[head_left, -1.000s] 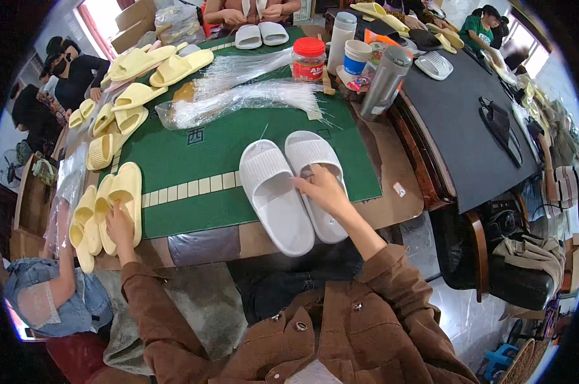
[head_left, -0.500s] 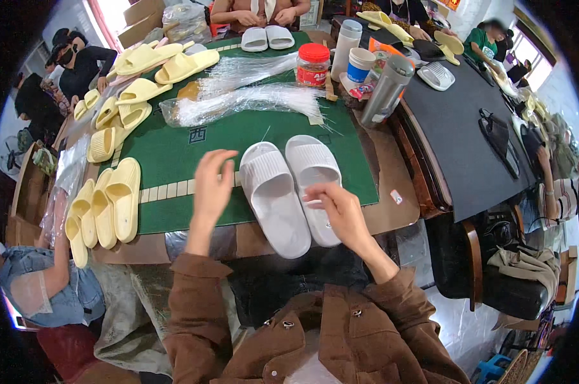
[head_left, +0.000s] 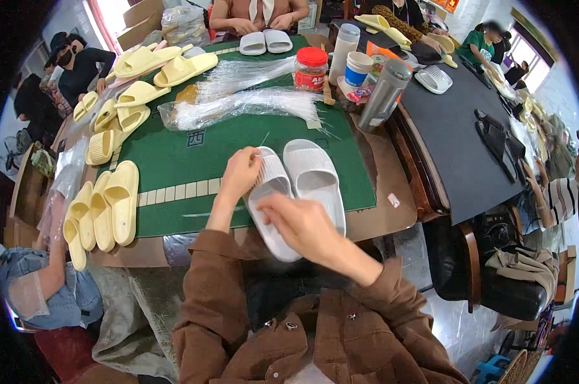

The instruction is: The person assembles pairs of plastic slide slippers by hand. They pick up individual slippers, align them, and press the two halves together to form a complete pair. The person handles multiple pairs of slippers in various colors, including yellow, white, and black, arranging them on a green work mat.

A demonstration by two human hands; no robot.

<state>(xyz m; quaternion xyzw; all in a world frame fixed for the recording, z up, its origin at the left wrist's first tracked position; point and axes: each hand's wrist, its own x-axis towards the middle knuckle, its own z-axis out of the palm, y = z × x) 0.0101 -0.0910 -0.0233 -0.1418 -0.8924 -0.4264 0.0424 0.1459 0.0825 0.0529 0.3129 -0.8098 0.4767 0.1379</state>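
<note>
Two light grey slide slippers lie side by side at the table's near edge, toes pointing away from me. My left hand (head_left: 240, 174) is closed in a pinch at the outer edge of the left slipper's (head_left: 274, 169) ribbed strap; what its fingertips hold is too small to make out. Above that same slipper's footbed hovers my right hand (head_left: 299, 221), fingers curled together and slightly blurred, their grip unclear. The right slipper (head_left: 318, 176) lies untouched beside it. A thin clear strand (head_left: 264, 138) shows just beyond the left slipper's toe.
Bundles of clear plastic strands (head_left: 244, 105) lie on the green mat (head_left: 174, 153). Pale yellow slippers (head_left: 121, 198) line the left side. A red-lidded jar (head_left: 310, 69), a paper cup (head_left: 358, 68) and a steel flask (head_left: 386, 95) stand beyond. Co-workers sit around the tables.
My left hand has moved right, from beside the slipper onto its strap, and its fingers have closed. My right hand has crossed left from the right slipper to above the left one.
</note>
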